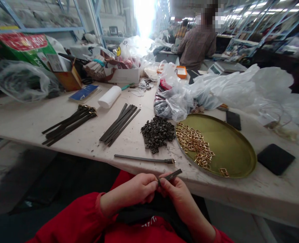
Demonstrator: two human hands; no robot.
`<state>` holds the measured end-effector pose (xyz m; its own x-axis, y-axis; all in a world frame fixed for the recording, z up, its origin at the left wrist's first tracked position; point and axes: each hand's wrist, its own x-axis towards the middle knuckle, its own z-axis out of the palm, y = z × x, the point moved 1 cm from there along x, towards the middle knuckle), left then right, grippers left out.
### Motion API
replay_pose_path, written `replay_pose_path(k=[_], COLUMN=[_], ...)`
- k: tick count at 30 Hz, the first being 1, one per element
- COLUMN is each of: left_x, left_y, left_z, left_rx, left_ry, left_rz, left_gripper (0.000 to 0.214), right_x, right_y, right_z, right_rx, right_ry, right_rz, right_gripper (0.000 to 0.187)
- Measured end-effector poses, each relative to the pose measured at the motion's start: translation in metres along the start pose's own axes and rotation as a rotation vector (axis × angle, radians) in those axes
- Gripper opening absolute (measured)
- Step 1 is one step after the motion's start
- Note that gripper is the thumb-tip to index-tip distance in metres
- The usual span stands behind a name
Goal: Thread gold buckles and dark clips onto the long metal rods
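From my distant seat I see the table [20, 118] first, then the round tray [232, 141], its raised rim probably there to contain what lies inside. Bare dark strips [119, 125] lie roughly aligned, perhaps for easy picking. The heap of black loops [157, 133] sits against the tray's left side, within reach. At the near edge, the left hand [141, 189] and right hand [176, 194] pinch one dark strap [174, 174] between them, likely steadying it; what their fingers hide I cannot tell. Smallest, gold buckles [196, 141] gather on the tray's left half, presumably for convenience
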<state>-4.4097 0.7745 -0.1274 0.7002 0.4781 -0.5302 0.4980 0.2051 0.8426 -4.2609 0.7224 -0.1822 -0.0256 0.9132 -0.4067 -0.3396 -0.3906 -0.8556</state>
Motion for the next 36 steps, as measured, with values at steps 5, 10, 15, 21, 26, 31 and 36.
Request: replay_pose_path(k=[5, 10, 15, 21, 26, 31, 36], left_x=[0.008, 0.023, 0.039, 0.048, 0.048, 0.047, 0.041], left_y=[-0.01, -0.014, -0.006, 0.001, 0.005, 0.008, 0.026], left_z=[0.01, -0.001, -0.006, -0.001, -0.003, -0.006, -0.007], left_rx=[-0.113, -0.197, -0.253, -0.24, -0.227, -0.119, 0.034], left_ry=[0.054, 0.115, 0.198, 0.179, 0.177, 0.261, 0.365], left_rz=[0.039, 0.08, -0.007, -0.084, -0.05, 0.03, 0.161], left_gripper=[0.039, 0.046, 0.044, 0.035, 0.03, 0.029, 0.026], right_x=[-0.006, 0.008, 0.047, 0.085, 0.084, 0.064, 0.035], right_y=[0.008, -0.023, -0.079, -0.091, -0.095, -0.098, -0.084], right_z=[0.009, -0.044, -0.116, -0.12, -0.127, -0.125, -0.078], right_rx=[-0.147, -0.561, -1.386, -1.55, -1.422, -1.121, -0.412], right_ry=[-0.014, 0.109, 0.515, 0.462, 0.424, 0.415, 0.156], right_rz=[-0.158, -0.341, -0.413, -0.373, -0.407, -0.412, -0.254], right_gripper=[0.031, 0.031, 0.017, 0.01, 0.011, 0.019, 0.037])
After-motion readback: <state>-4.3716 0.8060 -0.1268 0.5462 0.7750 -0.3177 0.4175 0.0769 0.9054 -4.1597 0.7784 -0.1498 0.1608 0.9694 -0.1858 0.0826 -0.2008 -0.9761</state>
